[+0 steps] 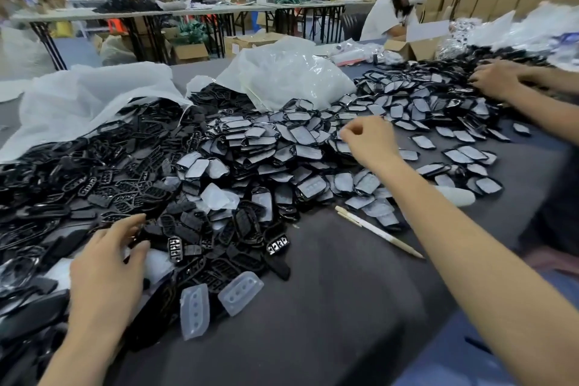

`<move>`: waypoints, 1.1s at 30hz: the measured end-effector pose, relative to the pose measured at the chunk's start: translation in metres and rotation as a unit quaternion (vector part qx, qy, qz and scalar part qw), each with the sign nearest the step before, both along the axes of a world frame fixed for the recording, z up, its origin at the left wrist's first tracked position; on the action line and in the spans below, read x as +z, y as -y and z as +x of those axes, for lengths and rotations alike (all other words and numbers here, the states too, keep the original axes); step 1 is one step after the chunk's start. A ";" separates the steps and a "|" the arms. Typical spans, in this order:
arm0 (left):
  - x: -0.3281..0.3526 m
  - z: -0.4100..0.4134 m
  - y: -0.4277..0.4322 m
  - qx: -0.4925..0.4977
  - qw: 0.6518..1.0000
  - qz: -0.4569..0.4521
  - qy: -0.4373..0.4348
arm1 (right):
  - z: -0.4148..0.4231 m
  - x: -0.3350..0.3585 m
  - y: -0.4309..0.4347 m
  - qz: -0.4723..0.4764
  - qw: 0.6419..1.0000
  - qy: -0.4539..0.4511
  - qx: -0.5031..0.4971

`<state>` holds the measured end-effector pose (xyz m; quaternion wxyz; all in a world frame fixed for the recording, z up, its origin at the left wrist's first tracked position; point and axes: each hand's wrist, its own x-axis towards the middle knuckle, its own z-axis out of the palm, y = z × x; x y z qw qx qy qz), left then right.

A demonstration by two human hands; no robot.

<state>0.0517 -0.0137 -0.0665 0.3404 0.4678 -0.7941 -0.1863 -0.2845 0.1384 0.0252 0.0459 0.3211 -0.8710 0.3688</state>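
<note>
A big heap of black key-fob shells [103,178] covers the left of the dark table [329,307]. A second heap of assembled pieces with grey translucent pads [282,147] fills the middle. My left hand [109,263] rests over the black shells at the near left, fingers loosely spread and touching parts; whether it holds one is hidden. My right hand [368,141] reaches over the grey-padded heap, thumb and fingers curled in a pinch; what it pinches is too small to tell. Two loose translucent silicone pads [240,291] lie near the front.
Two white pens [376,230] lie right of the heaps. White plastic bags [291,75] spill parts at the back. Another person's hands [495,78] work at the far right; a seated person [394,6] and cardboard boxes stand behind.
</note>
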 end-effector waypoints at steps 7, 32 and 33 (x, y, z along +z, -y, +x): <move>0.010 0.000 -0.008 0.036 0.994 0.012 -0.098 | 0.127 -0.026 0.070 0.010 0.955 0.004 0.296; 0.028 -0.012 -0.030 -0.035 0.991 -0.027 -0.125 | 0.177 -0.079 0.090 -0.088 0.899 -0.090 0.419; 0.029 -0.006 -0.025 -0.019 0.994 -0.046 -0.094 | 0.177 -0.078 0.089 -0.099 0.900 -0.074 0.419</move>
